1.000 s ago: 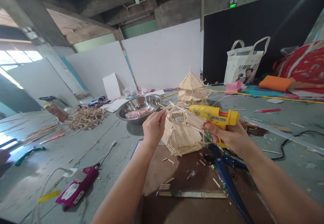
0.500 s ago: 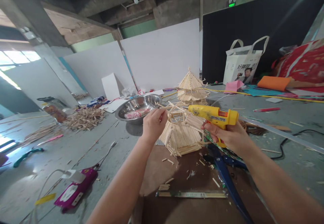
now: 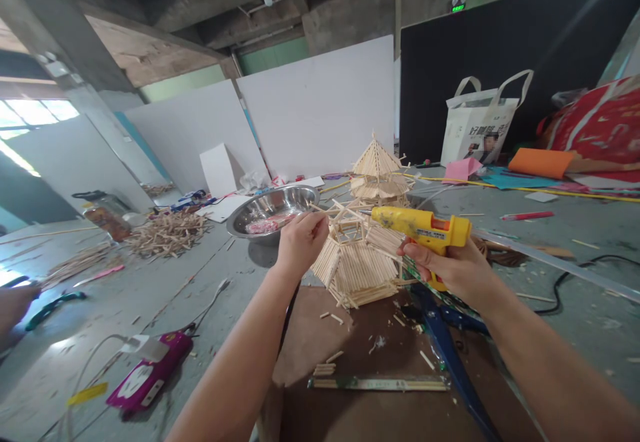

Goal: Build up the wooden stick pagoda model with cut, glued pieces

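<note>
My right hand [image 3: 453,265] grips a yellow hot glue gun [image 3: 417,225], its nozzle pointing left over the roofed wooden stick model [image 3: 363,272]. A clear glue stick [image 3: 550,262] extends from the gun's back. At the model's upper left, my left hand [image 3: 303,242] is closed in a pinch; a thin wooden stick [image 3: 319,209] shows at its fingertips, though the grip is partly hidden. Behind stands a pointed tower of sticks [image 3: 376,162]. Below my right hand lie blue-handled cutters [image 3: 450,355] on the brown board [image 3: 360,419].
A steel bowl [image 3: 240,219] with a pink-and-white packet sits left of the model. Beyond it are a stick pile [image 3: 170,232] and a bottle [image 3: 105,219]. A purple power strip [image 3: 150,372] lies front left. Another person's hand [image 3: 15,309] enters at the left edge.
My left hand has shifted slightly left. My right hand and the glue gun stay nearly still. The other person's hand has come further into view at left.
</note>
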The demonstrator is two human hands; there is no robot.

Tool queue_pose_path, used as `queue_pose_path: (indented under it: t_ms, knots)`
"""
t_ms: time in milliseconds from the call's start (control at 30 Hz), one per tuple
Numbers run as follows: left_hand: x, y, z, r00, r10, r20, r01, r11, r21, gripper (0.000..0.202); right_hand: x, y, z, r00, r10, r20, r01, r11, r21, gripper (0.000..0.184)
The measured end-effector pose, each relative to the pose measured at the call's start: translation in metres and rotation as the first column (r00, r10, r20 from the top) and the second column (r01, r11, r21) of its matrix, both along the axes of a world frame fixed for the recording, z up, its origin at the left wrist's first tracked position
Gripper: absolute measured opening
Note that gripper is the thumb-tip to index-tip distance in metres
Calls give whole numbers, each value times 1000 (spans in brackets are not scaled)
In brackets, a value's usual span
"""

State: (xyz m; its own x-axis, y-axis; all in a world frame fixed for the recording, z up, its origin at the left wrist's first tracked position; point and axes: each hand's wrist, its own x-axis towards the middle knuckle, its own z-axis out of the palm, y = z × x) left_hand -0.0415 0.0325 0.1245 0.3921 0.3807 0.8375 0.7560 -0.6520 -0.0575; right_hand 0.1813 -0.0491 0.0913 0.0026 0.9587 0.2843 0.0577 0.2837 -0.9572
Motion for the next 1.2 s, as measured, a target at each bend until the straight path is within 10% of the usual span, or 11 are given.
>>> queue_pose_path:
  t_ms: [1200]
  knots:
    - [-2,0,3,995,-19,100,32,992,-125,13,1,2,-2,1000,-8,20,8,1000,13,23]
